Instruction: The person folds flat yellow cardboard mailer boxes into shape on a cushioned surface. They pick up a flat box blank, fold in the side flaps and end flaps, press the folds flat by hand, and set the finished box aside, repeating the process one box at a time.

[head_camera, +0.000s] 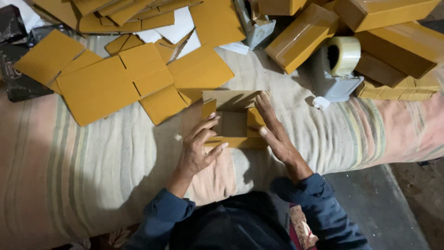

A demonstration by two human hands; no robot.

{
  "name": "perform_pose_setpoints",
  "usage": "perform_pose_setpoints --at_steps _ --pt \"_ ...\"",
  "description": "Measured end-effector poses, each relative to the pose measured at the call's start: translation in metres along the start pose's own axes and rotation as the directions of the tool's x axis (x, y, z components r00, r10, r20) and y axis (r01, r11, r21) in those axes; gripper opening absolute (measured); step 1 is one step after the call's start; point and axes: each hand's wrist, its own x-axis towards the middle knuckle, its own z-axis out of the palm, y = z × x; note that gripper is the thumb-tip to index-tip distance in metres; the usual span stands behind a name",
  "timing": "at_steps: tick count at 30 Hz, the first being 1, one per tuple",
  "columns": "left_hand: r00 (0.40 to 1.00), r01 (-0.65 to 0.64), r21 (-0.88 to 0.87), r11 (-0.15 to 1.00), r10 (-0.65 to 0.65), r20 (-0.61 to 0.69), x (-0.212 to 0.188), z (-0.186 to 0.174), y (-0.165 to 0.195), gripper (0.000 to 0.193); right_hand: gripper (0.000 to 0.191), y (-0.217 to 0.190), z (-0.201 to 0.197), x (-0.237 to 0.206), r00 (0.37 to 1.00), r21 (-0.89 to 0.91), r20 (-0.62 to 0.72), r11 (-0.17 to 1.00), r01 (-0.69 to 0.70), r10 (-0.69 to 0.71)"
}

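Both hands on a small open cardboard box (233,122), yellow-brown outside, plain brown inside, sitting on a striped cloth (92,176) right in front of the person. Left hand (200,148) presses the box's left wall, fingers spread and only partly curled, thumb reaching along the near edge; no closed grasp, just flat contact. Right hand (274,132) lies flat and extended along the right wall, fingertips up by the far flap, thumb touching the near right corner; open palm, nothing clamped. The box sits between the two hands, top flap standing up on the far side, inside visible.

Just beyond the left fingers, up and left: flat unfolded carton blanks (120,81), same yellow-brown, overlapping each other. Further past those, more flat blanks and white paper sheets (178,28). Beyond the right hand, up and right: grey tape dispenser (334,76) with a roll of clear tape (342,54), near but apart from the fingertips. Behind the dispenser, a pile of assembled, taped boxes (397,41). Dark blue sleeves (323,208) on both forearms, close to the camera.
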Motion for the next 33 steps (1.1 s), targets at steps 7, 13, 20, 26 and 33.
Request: perform_pose_setpoints --at_steps 7,13,20,26,33 --pt "0.978 0.206 0.173 0.963 -0.200 -0.052 0.019 0.017 -0.007 0.081 0.084 0.010 0.028 0.007 0.861 -0.230 -0.435 0.891 -0.390 0.264" --pt "0.979 0.203 0.454 0.868 -0.187 -0.081 0.023 0.022 -0.002 0.103 0.095 0.034 0.035 0.009 0.916 -0.779 -0.366 0.593 -0.205 -0.165" --pt "0.989 0.034 0.440 0.897 0.033 -0.143 0.017 0.019 -0.007 0.095 0.073 0.034 0.039 0.006 0.983 -0.806 -0.173 0.582 -0.106 -0.060" --pt "0.997 0.065 0.393 0.917 -0.075 0.010 0.008 0.032 -0.030 0.071 0.077 0.026 0.054 0.002 0.997 -0.879 -0.030 0.476 0.007 -0.069" --pt "0.903 0.278 -0.647 0.710 -0.423 -0.077 -0.007 0.035 -0.043 0.101 0.079 0.015 0.120 0.065 0.983 -0.810 0.162 0.580 0.084 0.084"
